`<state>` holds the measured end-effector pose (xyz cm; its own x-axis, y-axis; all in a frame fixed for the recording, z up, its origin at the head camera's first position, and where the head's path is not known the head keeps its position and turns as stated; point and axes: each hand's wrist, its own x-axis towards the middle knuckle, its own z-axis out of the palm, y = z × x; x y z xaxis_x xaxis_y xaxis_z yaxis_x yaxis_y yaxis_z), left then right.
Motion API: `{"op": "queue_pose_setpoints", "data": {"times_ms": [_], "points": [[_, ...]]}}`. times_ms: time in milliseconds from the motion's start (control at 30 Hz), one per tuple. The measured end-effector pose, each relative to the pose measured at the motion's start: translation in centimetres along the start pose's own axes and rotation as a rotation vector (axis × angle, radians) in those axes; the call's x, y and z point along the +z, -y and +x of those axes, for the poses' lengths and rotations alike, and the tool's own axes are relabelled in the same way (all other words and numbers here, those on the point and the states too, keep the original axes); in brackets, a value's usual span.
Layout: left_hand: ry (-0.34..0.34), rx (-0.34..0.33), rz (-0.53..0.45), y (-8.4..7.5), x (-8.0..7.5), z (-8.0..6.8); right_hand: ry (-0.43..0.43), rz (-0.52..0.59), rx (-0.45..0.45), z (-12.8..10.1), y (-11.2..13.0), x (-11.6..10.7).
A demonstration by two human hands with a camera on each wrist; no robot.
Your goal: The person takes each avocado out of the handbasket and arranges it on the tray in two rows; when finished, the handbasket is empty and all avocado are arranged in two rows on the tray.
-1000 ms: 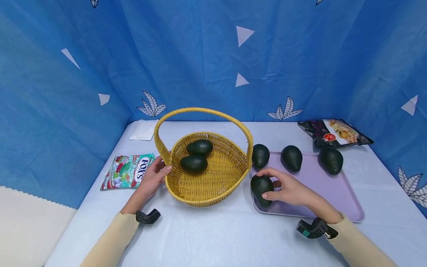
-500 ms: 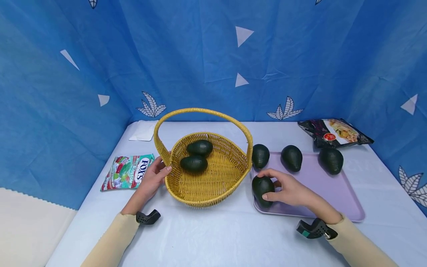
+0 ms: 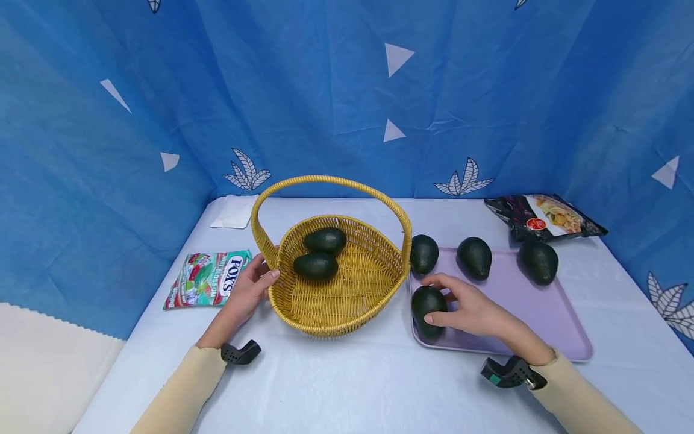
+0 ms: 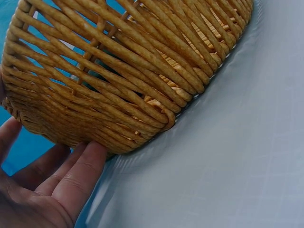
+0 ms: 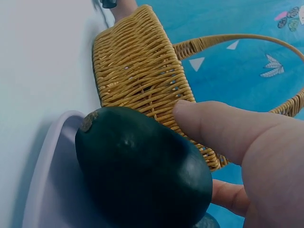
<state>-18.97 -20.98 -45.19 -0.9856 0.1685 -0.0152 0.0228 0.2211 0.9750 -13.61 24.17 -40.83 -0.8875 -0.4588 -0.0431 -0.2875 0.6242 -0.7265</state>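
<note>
A yellow wicker basket (image 3: 352, 289) with a tall arched handle stands left of centre, holding two dark green avocados, one (image 3: 325, 240) behind the other (image 3: 315, 266). My left hand (image 3: 253, 286) holds its left side, thumb at the rim; in the left wrist view the fingers (image 4: 78, 173) lie against the woven outer wall. At the near left corner of a lilac tray (image 3: 520, 313), my right hand (image 3: 468, 307) grips an avocado (image 3: 425, 301) between thumb and fingers. The right wrist view shows this avocado (image 5: 142, 161) close up, beside the tray's raised rim.
Along the tray's far side sit three more avocados: left (image 3: 424, 254), middle (image 3: 474, 258) and right (image 3: 538, 263). A black food packet (image 3: 547, 217) lies behind them. Left of the basket are a Fox's candy bag (image 3: 208, 279) and a white packet (image 3: 234, 212). Blue cloth (image 3: 336, 90) hangs behind.
The avocado under my right hand has shifted slightly to the right on the tray. My left hand and the basket have stayed in place.
</note>
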Motion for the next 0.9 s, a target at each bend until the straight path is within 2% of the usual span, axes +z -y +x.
{"op": "queue_pose_setpoints", "data": {"times_ms": [500,700,900], "points": [[0.0,0.01,0.009,0.0,-0.1,-0.1,-0.03,-0.02,-0.001,-0.2,-0.2,-0.5],[-0.001,0.01,0.024,-0.1,-0.1,-0.1,-0.047,-0.006,-0.016,0.0,-0.4,0.2],[-0.004,-0.011,-0.006,-0.1,-0.1,0.0,-0.047,0.013,-0.012,0.2,-0.1,0.7]]}}
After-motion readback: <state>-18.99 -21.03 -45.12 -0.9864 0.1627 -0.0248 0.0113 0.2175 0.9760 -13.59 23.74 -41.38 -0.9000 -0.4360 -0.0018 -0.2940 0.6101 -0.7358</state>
